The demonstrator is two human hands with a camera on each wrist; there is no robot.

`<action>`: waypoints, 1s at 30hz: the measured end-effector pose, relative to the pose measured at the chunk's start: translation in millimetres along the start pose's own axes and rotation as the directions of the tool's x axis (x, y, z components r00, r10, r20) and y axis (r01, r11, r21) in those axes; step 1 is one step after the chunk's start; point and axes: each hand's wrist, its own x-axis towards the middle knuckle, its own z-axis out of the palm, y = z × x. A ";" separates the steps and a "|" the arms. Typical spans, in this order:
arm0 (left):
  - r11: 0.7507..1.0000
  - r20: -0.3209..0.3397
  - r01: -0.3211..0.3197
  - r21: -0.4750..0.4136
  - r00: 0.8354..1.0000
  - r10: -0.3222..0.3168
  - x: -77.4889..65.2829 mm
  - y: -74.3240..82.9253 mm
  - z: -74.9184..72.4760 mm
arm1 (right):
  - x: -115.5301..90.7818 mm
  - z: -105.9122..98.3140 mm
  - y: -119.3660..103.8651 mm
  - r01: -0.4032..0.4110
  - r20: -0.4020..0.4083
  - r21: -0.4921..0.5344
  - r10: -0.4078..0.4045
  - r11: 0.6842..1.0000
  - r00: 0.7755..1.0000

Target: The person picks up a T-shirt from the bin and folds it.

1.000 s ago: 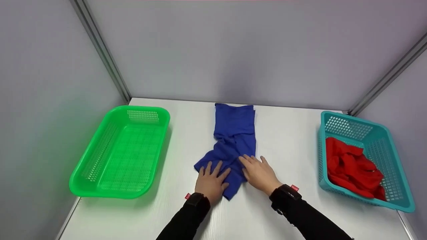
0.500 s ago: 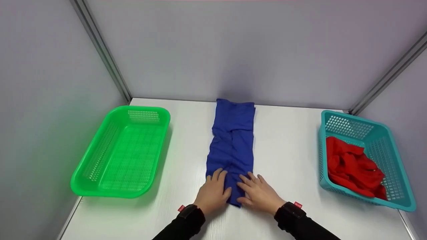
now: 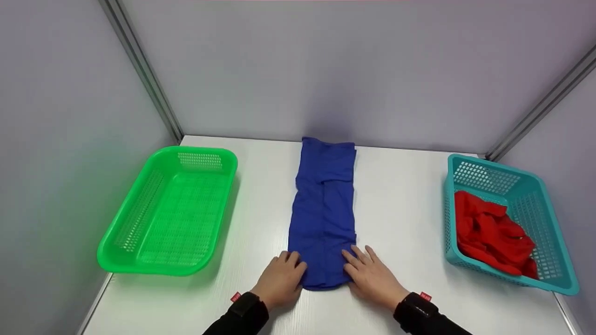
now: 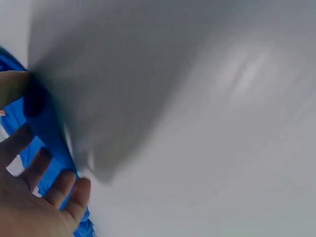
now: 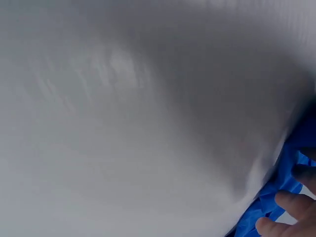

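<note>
A blue folded garment [image 3: 322,209] lies as a long strip on the white table, running from near the back wall toward the person. Its exact kind cannot be told. At the near left corner the left hand [image 3: 280,279] touches the side edge with its fingertips. In the left wrist view, that hand's spread fingers [image 4: 61,190] and thumb lie along the cloth's edge. Opposite, the right hand [image 3: 375,279] rests its spread fingertips on the near right edge of the garment. Only some of its fingers [image 5: 291,205] show in the right wrist view, over the blue fabric.
On the left stands a bright green perforated basket [image 3: 179,270] with nothing in it. A teal basket [image 3: 558,232] at the right holds crumpled red cloth [image 3: 493,235]. Grey wall panels enclose the white table [image 3: 400,200] at the back and sides.
The garment's near part, bunched and slanted before, is now straight and flatter. Both hands have come toward the person and moved apart to its two side edges. The baskets have stayed put.
</note>
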 end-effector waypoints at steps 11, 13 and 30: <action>0.954 -0.098 -0.120 0.275 0.983 0.153 4.6 -6.3 11.3 | -1.7 -0.3 0.9 0.108 -0.262 0.035 -0.096 0.993 0.960; 0.958 -0.142 -0.079 0.274 0.982 0.122 5.4 -5.6 10.7 | -1.9 -3.6 1.2 0.091 -0.299 0.090 -0.060 0.992 0.952; 0.979 -0.514 -0.185 -0.086 0.850 0.115 8.4 -16.2 -31.0 | -3.7 -46.9 21.9 0.047 -0.391 0.415 0.131 0.909 0.911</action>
